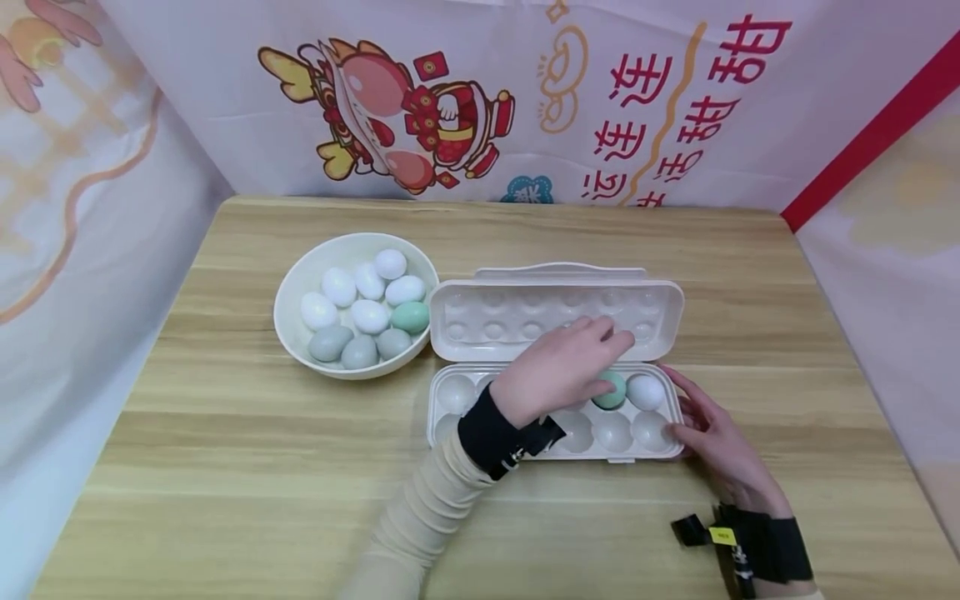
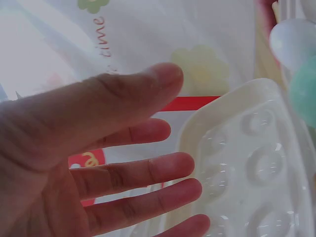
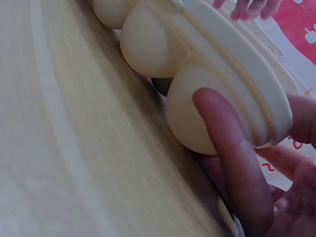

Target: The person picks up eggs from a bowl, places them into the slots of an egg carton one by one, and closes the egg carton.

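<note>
A white plastic egg box (image 1: 555, 454) lies with its ribbed lid (image 1: 450, 346) folded back on the wooden table. In its far row, at the right end, sit a white egg (image 1: 646, 392) and a green egg (image 1: 611, 392) beside it. My left hand (image 1: 558, 367) hovers over the box and hides some of its cups. The left wrist view shows that hand's fingers (image 2: 153, 168) spread and holding nothing. At the right end of the box, my right hand (image 1: 716, 442) grips the rim, its thumb (image 3: 227, 133) against an outer cup.
A cream bowl (image 1: 288, 337) to the left of the box holds several white eggs (image 1: 370, 317), several grey eggs (image 1: 360, 352) and one green egg (image 1: 410, 317). It stands close against the lid. Printed cloth (image 1: 525, 50) hangs behind the wooden table (image 1: 262, 467).
</note>
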`<state>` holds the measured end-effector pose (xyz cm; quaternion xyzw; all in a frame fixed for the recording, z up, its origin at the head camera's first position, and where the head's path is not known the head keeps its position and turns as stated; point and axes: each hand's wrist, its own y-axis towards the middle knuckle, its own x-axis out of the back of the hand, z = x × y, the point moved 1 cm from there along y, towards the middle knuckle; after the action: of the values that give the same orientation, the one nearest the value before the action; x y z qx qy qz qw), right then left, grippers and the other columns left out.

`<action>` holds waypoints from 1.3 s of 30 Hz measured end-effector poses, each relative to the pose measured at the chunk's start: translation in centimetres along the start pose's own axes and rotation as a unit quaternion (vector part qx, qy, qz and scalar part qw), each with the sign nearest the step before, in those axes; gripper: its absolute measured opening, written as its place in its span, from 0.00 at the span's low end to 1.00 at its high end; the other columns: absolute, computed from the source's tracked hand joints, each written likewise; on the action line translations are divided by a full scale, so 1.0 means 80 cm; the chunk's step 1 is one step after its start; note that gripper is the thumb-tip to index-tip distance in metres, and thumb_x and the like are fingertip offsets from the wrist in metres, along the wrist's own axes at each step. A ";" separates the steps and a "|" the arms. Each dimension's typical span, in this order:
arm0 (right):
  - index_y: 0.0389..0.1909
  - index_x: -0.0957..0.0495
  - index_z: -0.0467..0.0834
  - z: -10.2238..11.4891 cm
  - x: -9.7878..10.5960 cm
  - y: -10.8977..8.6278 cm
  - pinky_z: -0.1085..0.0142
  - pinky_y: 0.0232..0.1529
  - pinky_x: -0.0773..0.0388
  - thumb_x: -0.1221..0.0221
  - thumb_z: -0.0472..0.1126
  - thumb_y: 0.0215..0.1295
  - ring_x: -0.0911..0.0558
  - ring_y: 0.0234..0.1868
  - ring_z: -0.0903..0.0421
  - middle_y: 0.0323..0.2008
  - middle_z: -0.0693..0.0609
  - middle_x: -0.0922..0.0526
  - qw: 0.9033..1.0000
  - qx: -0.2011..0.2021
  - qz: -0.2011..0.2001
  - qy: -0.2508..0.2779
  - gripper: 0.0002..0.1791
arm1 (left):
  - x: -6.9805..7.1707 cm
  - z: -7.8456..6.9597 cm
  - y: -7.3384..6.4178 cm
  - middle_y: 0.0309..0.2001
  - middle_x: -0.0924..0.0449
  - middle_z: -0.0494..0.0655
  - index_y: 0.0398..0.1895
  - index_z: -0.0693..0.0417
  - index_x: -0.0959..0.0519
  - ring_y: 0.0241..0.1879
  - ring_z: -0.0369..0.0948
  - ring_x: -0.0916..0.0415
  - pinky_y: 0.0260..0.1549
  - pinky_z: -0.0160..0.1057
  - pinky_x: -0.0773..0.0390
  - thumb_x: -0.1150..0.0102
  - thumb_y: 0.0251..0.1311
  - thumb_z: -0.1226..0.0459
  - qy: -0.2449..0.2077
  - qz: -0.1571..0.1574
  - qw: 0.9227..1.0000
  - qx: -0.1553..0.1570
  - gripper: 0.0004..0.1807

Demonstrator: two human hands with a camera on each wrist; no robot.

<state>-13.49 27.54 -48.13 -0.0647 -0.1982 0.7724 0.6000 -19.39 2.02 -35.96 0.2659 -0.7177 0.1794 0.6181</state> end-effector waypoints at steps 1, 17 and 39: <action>0.75 0.49 0.63 -0.001 -0.001 0.000 0.61 0.36 0.21 0.45 0.28 0.62 0.27 0.46 0.49 0.63 0.35 0.40 1.000 0.000 -0.001 0.002 0.46 | 0.004 0.000 -0.003 0.43 0.27 0.45 0.56 0.52 0.27 0.40 0.39 0.29 0.36 0.34 0.28 0.37 0.60 0.52 -0.004 -0.005 1.000 -0.003 0.24; 0.75 0.51 0.63 -0.018 0.000 -0.007 0.63 0.36 0.23 0.46 0.29 0.65 0.27 0.45 0.49 0.63 0.35 0.40 1.000 -0.014 -0.003 0.007 0.44 | 0.034 0.048 -0.069 0.50 0.25 0.51 0.56 0.59 0.27 0.47 0.44 0.26 0.45 0.39 0.26 0.37 0.62 0.59 -0.098 -0.070 0.992 0.043 0.22; 0.76 0.52 0.62 0.003 -0.003 -0.002 0.61 0.34 0.21 0.48 0.27 0.65 0.25 0.44 0.50 0.64 0.34 0.42 1.000 0.022 0.017 0.002 0.45 | 0.096 0.217 -0.145 0.46 0.23 0.62 0.51 0.66 0.27 0.47 0.55 0.26 0.47 0.51 0.28 0.40 0.63 0.64 -0.104 0.011 0.973 0.206 0.18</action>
<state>-13.36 27.25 -47.91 -0.0568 -0.1790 0.7863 0.5887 -26.88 -18.55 -32.24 0.3972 -0.7286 0.3012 0.4698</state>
